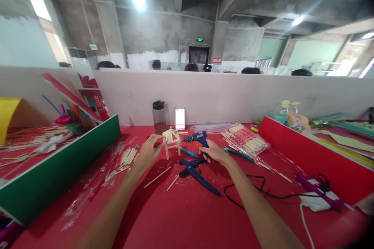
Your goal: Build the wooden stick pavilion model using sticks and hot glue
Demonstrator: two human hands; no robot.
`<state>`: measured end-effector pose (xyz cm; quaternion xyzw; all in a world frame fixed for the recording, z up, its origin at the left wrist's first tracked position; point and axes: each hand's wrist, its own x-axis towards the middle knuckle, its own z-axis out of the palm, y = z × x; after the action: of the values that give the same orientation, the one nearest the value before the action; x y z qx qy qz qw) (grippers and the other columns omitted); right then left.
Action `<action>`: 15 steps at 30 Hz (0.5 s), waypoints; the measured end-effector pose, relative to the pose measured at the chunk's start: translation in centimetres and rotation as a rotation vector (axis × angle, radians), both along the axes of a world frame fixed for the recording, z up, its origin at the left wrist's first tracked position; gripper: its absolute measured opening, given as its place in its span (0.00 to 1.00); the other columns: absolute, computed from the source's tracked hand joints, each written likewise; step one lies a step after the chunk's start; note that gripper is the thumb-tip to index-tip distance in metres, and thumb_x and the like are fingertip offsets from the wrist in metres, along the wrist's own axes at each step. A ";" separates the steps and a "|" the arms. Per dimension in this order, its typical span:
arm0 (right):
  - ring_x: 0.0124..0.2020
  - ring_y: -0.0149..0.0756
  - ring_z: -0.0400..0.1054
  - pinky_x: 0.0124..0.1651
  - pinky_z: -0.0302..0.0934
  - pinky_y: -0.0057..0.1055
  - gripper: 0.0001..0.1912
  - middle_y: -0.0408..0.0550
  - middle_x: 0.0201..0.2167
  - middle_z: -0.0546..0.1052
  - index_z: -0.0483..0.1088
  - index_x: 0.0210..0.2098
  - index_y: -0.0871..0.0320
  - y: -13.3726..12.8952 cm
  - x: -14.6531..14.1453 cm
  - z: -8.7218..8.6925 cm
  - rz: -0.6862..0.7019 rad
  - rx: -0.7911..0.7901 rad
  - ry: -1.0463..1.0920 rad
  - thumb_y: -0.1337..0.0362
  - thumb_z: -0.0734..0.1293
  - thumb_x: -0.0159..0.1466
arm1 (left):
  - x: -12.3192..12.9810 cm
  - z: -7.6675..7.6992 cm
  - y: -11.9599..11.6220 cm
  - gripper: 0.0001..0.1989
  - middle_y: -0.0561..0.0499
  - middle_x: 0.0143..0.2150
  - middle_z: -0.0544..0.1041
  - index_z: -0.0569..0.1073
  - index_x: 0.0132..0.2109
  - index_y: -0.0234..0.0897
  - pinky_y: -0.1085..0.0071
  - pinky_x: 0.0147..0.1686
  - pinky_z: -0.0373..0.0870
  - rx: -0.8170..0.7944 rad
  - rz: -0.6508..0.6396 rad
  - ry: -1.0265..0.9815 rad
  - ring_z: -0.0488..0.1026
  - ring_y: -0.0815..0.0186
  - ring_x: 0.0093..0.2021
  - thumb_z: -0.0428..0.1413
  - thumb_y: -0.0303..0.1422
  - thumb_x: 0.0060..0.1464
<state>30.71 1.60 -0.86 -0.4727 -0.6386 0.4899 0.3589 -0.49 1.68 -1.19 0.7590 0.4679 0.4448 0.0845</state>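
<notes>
My right hand (212, 151) is wrapped round the handle of a blue hot glue gun (196, 137), its nozzle pointing left at a small wooden stick model (172, 140). The model stands upright on legs, with a peaked roof of sticks. At its left side my left hand (151, 150) grips it with thumb and fingers. Beneath the glue gun lie blue cutters (198, 175) and a light-blue pen-like thing (189, 152). Two loose sticks (157, 177) rest on the red table in front of the model.
Short cut sticks (128, 156) lie left of my left hand. Bagged sticks (245, 138) lie at the right. Behind the model stand a dark bottle (159, 116) and a bright phone-like screen (180, 118). A black cord (271, 193) runs to a purple power strip (318, 188). Green (64, 167) and red (315, 155) dividers flank the space.
</notes>
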 end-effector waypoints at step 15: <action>0.14 0.24 0.60 0.15 0.55 0.20 0.07 0.36 0.20 0.70 0.59 0.35 0.56 0.3 0.0 0.0 -0.092 0.054 -0.027 0.63 0.64 0.62 | 0.0 0.1 -0.2 0.16 0.45 0.49 0.75 0.72 0.50 0.41 0.62 0.46 0.74 0.013 -0.002 0.001 0.78 0.62 0.40 0.51 0.44 0.62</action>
<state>30.70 1.88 -0.85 -0.4982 -0.6338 0.4492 0.3850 -0.51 1.53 -1.07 0.7603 0.4642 0.4473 0.0800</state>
